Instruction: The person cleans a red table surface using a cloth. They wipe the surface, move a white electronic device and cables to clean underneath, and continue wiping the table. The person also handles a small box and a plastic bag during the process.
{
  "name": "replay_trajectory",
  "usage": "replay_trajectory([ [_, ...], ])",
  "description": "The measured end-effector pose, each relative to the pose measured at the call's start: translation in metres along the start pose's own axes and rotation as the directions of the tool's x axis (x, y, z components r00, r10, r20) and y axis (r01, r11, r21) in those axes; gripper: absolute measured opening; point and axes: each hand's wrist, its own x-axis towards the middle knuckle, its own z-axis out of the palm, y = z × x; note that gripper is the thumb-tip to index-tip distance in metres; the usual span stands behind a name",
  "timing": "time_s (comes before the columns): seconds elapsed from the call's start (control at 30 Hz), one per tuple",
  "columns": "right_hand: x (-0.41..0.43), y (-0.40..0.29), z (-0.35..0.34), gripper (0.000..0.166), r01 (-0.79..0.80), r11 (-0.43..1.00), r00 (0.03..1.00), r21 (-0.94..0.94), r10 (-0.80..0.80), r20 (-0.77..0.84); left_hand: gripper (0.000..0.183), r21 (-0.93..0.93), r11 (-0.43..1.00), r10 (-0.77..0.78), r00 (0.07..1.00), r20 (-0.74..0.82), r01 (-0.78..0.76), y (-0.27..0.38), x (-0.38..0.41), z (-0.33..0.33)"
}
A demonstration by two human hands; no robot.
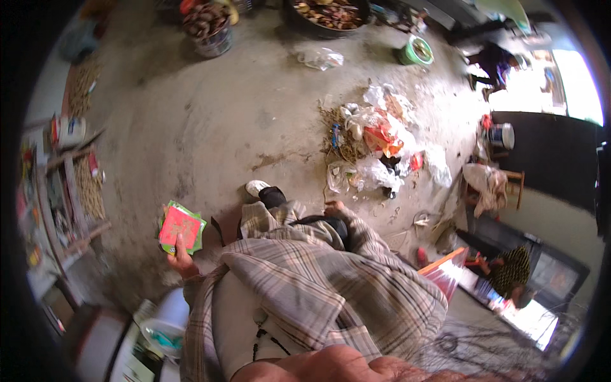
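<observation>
My left hand grips a small stack of flat square packets, a red one on top and green ones fanned out beneath, with the thumb pressed over the red one. My right hand hangs at the other side, just past the plaid sleeve; its fingers are small in the picture and whether they are closed does not show. A pile of plastic bags, mostly white and clear with a red one among them, lies on the concrete floor in front of my right side.
Ahead stand a wide dark basin, a filled bucket and a green bucket. A wooden rack is at the left, a chair at the right. One person bends near the bright doorway; another sits at the lower right.
</observation>
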Motion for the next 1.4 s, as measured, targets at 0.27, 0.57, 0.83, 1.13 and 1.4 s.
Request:
replay_trajectory([
  [0.27,-0.073,0.107,0.207,0.043,0.199,0.963,0.56,-0.179,-0.262,-0.786,0.021,0.018,0.954,0.25,0.83,0.499,-0.298,0.104,0.152,0.148],
  [0.57,-0.092,0.143,0.195,0.043,0.552,0.828,0.457,0.102,-0.198,-0.867,0.016,-0.049,0.991,0.108,0.55,0.828,-0.121,0.121,0.127,0.343],
  [0.83,-0.045,-0.036,0.137,0.043,0.726,0.684,0.44,0.067,-0.388,-0.81,0.026,-0.296,0.669,0.469,0.078,0.88,-0.682,0.131,0.114,0.511],
  [1.13,-0.168,-0.429,0.37,0.068,0.269,-0.101,0.131,-0.958,-0.981,0.14,0.034,-0.272,0.669,0.219,-0.166,0.961,-0.692,0.19,0.104,0.638],
  [1.4,-0.072,-0.512,0.379,0.022,0.268,-0.12,0.197,-0.956,-0.964,0.177,0.028,-0.203,0.721,0.047,-0.246,0.968,-0.662,0.204,0.183,0.729],
])
